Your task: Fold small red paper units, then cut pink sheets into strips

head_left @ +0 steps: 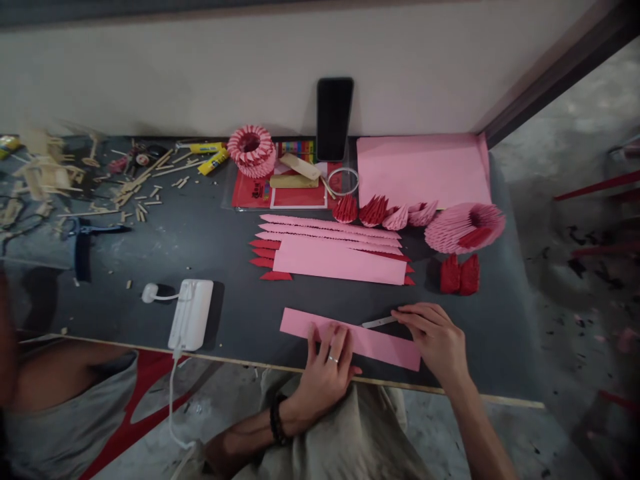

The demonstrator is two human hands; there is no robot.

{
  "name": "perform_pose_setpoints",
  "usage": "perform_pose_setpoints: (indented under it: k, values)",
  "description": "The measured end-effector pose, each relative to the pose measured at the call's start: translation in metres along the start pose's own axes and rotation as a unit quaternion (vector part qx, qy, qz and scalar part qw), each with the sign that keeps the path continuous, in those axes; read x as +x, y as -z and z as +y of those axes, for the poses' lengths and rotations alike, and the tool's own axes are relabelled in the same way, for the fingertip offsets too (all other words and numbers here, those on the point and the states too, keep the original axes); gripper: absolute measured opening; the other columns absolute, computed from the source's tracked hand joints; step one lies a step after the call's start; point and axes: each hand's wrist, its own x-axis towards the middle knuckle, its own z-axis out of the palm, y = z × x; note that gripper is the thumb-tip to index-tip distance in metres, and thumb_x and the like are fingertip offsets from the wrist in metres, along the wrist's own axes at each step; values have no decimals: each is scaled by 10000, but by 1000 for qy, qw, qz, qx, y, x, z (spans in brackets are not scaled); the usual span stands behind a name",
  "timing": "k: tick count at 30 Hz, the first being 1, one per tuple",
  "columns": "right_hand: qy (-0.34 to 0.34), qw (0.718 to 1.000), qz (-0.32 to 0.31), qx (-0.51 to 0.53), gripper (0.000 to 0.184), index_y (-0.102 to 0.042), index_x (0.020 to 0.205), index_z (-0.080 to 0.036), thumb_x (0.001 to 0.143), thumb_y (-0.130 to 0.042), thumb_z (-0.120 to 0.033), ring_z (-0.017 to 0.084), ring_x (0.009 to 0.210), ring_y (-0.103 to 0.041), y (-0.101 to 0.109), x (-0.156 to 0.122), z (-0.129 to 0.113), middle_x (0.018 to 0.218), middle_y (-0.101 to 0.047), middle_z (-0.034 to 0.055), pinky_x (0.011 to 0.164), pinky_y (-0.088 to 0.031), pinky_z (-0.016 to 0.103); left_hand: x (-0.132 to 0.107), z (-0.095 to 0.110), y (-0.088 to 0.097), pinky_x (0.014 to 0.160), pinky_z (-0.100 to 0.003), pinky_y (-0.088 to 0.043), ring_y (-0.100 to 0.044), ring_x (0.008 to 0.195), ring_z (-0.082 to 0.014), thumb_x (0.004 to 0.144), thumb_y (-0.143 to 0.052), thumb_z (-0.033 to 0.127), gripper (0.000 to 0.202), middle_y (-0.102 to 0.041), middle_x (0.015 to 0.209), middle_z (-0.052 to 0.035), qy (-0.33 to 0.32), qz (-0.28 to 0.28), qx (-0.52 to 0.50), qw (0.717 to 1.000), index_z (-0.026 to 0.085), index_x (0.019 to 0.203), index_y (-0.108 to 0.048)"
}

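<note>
A long pink paper strip point(385, 347) lies slantwise near the table's front edge. My left hand point(327, 363), wearing a ring, rests on it with fingers stretched out and slightly apart. Just past the strip's right part, my right hand point(440, 337) pinches the end of a thin, pale, flat blade-like tool point(379, 323), whose exact kind I cannot make out. The tool points left along the strip's far edge. Beyond both hands lies a wider pink paper sheet point(340, 259), partly covering red pointed strips point(265, 253). Pink zigzag-edged strips point(330, 228) lie behind it.
Folded-paper pieces, including a pink ring point(465, 228) and red clusters point(460, 275), sit at right. A phone point(335, 119) leans on the wall beside pink sheets point(423, 170). A white power strip point(191, 315), wooden sticks point(143, 180) and another person's leg point(70, 380) are at left.
</note>
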Motion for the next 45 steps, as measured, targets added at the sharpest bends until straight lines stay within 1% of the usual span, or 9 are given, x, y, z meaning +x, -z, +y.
perform_pose_setpoints:
  k: [7, 10, 16, 22, 28, 33, 37, 41, 45]
  values:
    - [4, 1000, 19, 1, 281, -862, 1003, -346, 1000, -635, -179, 197, 958, -738, -4, 1, -2, 1001, -827, -7, 877, -633, 338, -2, 3, -5, 1292, -778, -300, -195, 1672, -458, 1006, -606, 576, 698, -426, 1731, -189, -32, -16, 24, 999, 172, 1574, -571]
    - [9, 1000, 23, 4, 278, -864, 987, -324, 990, -640, -161, 195, 950, -734, -11, 8, -8, 981, -825, 3, 879, -632, 337, -3, 1, -7, 1295, -785, -280, -210, 1668, -458, 1022, -566, 585, 690, -420, 1737, -179, -39, -23, 29, 999, 189, 1588, -557]
    - [21, 1000, -1, 9, 381, -849, 1067, -300, 971, -567, -62, 201, 1016, -704, -28, 19, -27, 1045, -810, 29, 964, -612, 350, -1, 1, -4, 1310, -781, -225, -222, 1656, -474, 1036, -551, 546, 672, -435, 1722, -187, -36, -7, 18, 999, 147, 1576, -566]
    - [63, 996, -56, -3, 456, -801, 1185, -289, 947, -537, -5, 210, 1048, -661, -43, 34, -46, 1101, -769, 37, 1002, -592, 359, 1, 1, -4, 1279, -772, -278, -362, 1593, -469, 1019, -577, 543, 640, -483, 1690, -198, -36, 2, 24, 999, 165, 1534, -617]
    - [101, 992, -68, -18, 480, -784, 1188, -262, 892, -563, 44, 219, 1007, -618, -56, 49, -67, 1057, -726, 56, 942, -578, 370, 2, 0, -1, 1256, -779, -300, -464, 1526, -463, 1048, -554, 498, 630, -504, 1671, -212, -41, -2, 35, 999, 117, 1550, -585]
    - [127, 983, -117, -55, 430, -769, 1233, -217, 880, -654, 0, 231, 1003, -587, -68, 59, -88, 1082, -718, 79, 923, -543, 374, 1, 1, -6, 1174, -766, -456, -532, 1487, -454, 1024, -599, 476, 486, -592, 1608, -180, -37, 10, -1, 999, 190, 1398, -721]
    - [115, 983, -130, -55, 397, -763, 1239, -221, 899, -677, -37, 228, 1013, -576, -77, 62, -102, 1098, -706, 82, 907, -530, 362, 2, 0, -4, 1093, -771, -554, -599, 1432, -458, 1030, -596, 447, 427, -670, 1519, -184, -33, -11, -36, 999, 207, 1350, -743]
    - [112, 986, -114, -44, 376, -769, 1232, -213, 915, -671, -37, 226, 1013, -571, -83, 60, -107, 1085, -698, 85, 901, -540, 344, 3, -2, 2, 1110, -785, -556, -589, 1454, -451, 1017, -623, 380, 385, -675, 1504, -201, -35, -55, -51, 997, 217, 1348, -734]
    - [112, 987, -106, -43, 365, -775, 1225, -218, 928, -667, -37, 220, 1001, -575, -85, 59, -108, 1079, -702, 82, 895, -545, 324, 3, -6, 4, 1138, -800, -538, -559, 1478, -468, 1014, -625, 379, 404, -647, 1528, -217, -49, -92, -55, 993, 234, 1380, -716]
